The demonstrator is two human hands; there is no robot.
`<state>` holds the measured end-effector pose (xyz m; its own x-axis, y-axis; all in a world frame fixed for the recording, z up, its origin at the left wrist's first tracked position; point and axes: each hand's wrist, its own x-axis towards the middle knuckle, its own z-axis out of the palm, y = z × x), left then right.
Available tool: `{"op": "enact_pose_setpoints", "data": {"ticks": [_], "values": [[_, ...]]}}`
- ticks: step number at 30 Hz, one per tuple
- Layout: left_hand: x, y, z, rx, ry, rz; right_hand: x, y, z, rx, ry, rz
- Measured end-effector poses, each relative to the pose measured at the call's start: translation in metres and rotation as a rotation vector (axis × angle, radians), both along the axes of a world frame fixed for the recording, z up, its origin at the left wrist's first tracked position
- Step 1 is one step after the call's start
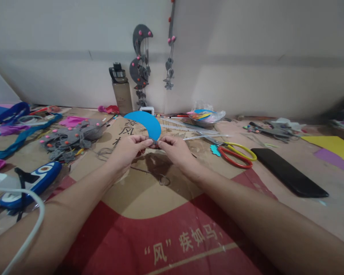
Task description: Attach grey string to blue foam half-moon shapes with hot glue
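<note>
A flat blue crescent [147, 121], paper or felt, stands up between my two hands over the cardboard. My left hand [132, 148] pinches its lower tip from the left, thumb pressed to fingers. From the other side my right hand [174, 149] is closed in a pinch at that same tip, its fingertips almost meeting the left thumb. A thin grey cord [145, 170] trails on the cardboard below, with a loop at its end; whether it runs into my fingers is hidden.
Red-and-yellow-handled scissors [236, 154] and a black slab-shaped object [289, 172] lie to the right. At left are a grey felt pile [71, 139] and a blue eye-patterned object [34, 183]. A bottle [122, 93] stands behind; grey crescent strings [140, 65] hang on the wall.
</note>
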<state>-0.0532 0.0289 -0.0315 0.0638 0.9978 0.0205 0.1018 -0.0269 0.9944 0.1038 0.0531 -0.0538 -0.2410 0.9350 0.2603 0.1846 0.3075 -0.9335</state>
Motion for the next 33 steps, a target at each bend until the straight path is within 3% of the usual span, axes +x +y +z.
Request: {"op": "enact_pose_setpoints", "data": {"ticks": [4,7,12,18,25,33], "values": [[0.001,-0.001,0.003,0.001,-0.046,-0.041,-0.001,-0.008,0.009,-0.328,0.301,0.014],[0.002,-0.002,0.005,-0.001,-0.098,-0.073,0.001,-0.011,0.014,-0.45,0.457,0.093],[0.001,-0.002,0.007,-0.002,-0.204,-0.082,0.003,-0.011,0.018,-0.424,0.558,0.201],[0.0,-0.001,0.005,-0.032,-0.279,-0.117,0.0,-0.011,0.018,-0.377,0.529,0.148],[0.002,-0.004,0.006,-0.122,-0.41,-0.187,-0.001,-0.013,0.019,-0.347,0.554,0.255],[0.004,-0.008,0.001,-0.137,-0.416,-0.201,-0.003,-0.013,0.016,-0.122,0.432,0.214]]}}
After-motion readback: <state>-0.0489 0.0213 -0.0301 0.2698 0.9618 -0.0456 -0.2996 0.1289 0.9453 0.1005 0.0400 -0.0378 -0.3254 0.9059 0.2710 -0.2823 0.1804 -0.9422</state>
